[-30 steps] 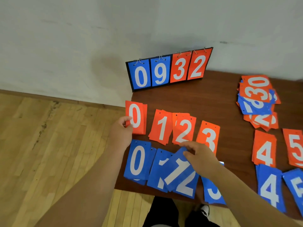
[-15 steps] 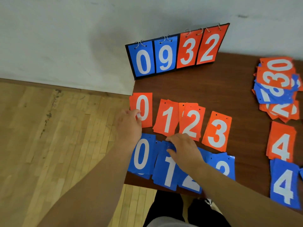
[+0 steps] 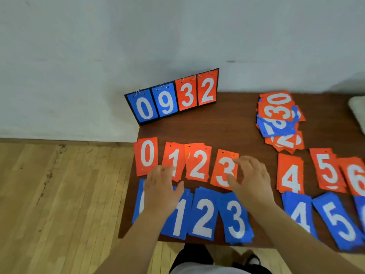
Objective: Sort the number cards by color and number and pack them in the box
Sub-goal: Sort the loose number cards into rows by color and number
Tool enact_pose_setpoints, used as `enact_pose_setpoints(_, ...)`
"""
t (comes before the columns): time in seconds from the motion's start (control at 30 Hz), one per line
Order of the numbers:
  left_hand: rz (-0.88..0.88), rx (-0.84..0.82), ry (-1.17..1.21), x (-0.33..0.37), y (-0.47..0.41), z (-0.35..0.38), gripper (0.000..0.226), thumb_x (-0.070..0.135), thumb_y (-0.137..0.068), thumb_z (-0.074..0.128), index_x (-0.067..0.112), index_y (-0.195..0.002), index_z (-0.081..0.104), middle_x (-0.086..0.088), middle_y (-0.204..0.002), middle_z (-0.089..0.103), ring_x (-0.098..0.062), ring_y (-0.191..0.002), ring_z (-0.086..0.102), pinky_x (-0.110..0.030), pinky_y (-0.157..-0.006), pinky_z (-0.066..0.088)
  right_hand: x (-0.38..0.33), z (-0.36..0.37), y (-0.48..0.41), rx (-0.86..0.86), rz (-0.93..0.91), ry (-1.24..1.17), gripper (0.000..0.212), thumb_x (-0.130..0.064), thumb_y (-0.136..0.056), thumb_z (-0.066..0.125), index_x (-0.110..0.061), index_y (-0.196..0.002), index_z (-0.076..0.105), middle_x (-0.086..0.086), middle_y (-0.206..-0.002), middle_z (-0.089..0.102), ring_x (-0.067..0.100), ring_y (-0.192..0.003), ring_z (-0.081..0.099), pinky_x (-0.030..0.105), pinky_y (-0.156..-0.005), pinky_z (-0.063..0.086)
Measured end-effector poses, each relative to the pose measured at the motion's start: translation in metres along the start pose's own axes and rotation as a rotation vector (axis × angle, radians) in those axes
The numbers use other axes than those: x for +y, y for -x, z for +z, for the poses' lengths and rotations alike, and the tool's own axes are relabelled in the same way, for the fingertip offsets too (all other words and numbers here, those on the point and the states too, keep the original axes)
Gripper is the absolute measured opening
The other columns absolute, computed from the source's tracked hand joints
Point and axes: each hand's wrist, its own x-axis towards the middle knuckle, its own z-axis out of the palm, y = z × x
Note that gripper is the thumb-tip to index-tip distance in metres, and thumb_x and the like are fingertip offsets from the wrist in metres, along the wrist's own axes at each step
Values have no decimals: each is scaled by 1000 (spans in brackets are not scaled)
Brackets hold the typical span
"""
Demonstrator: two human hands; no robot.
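Orange number-card stacks lie in a row on the brown table [image 3: 237,133]: 0 [image 3: 146,155], 1 [image 3: 173,159], 2 [image 3: 197,162], 3 [image 3: 222,169], 4 [image 3: 290,175], 5 [image 3: 326,171], 6 [image 3: 353,177]. Below them runs a blue row: 0 mostly under my left hand, 1 [image 3: 180,216], 2 [image 3: 204,213], 3 [image 3: 236,218], 4 [image 3: 300,210], 5 [image 3: 337,222]. My left hand [image 3: 162,191] lies flat over the blue 0 and the lower orange 1, fingers straight. My right hand [image 3: 250,180] hovers with relaxed fingers at the orange 3's right edge, holding nothing.
A flip scoreboard [image 3: 173,96] showing 0 9 3 2 stands at the table's back-left corner against the wall. A mixed unsorted pile of orange and blue cards [image 3: 280,119] lies at the back right. A pale object [image 3: 358,111] sits at the far right edge. Wooden floor lies left.
The blue 1, 2 and 3 cards, earlier overlapped, now lie straight side by side. My right hand left them and moved up to the orange 3; my left slid down from the orange 0.
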Motion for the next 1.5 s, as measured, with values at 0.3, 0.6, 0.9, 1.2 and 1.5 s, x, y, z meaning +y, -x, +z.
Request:
enact_pose_setpoints(0.3,149,-7,-73,128,27,31,56,56,-92,58,32,-142,49,4,-141,48,-20,-130,46,-39,-105,45,133,-84,26,181,134,-103,41,-31,-85,76,-26,-123,62,-2,-132,56,24,-122,49,40,-100,43)
enact_pose_setpoints(0.6,105,11,-22,245,59,74,59,58,-93,58,32,-144,44,4,-139,48,-20,-131,45,-37,-107,44,254,-152,28,127,156,-168,35,-30,-90,71,-28,-124,62,-3,-136,53,21,-125,49,38,-99,47)
enact_pose_setpoints(0.9,10,-77,-33,259,14,76,65,58,-91,62,31,-146,42,0,-144,46,-22,-133,46,-41,-109,45,283,-145,-35,10,203,-236,37,-30,-90,69,-25,-126,63,3,-140,52,25,-130,48,38,-99,46)
enact_pose_setpoints(1.2,115,-177,-187,289,-106,102,68,58,-93,60,36,-152,34,-1,-146,40,-21,-134,42,-38,-104,45,250,-110,-139,-108,310,-234,43,-30,-86,75,-18,-125,63,8,-132,54,25,-121,55,35,-101,45)
enact_pose_setpoints(1.5,320,-341,-412,315,-160,152,75,69,-97,36,45,-158,0,-5,-166,-5,-38,-153,0,-58,-120,12,226,-71,-202,-138,513,-157,67,-31,-78,86,-19,-133,48,9,-136,41,34,-119,49,44,-98,50)
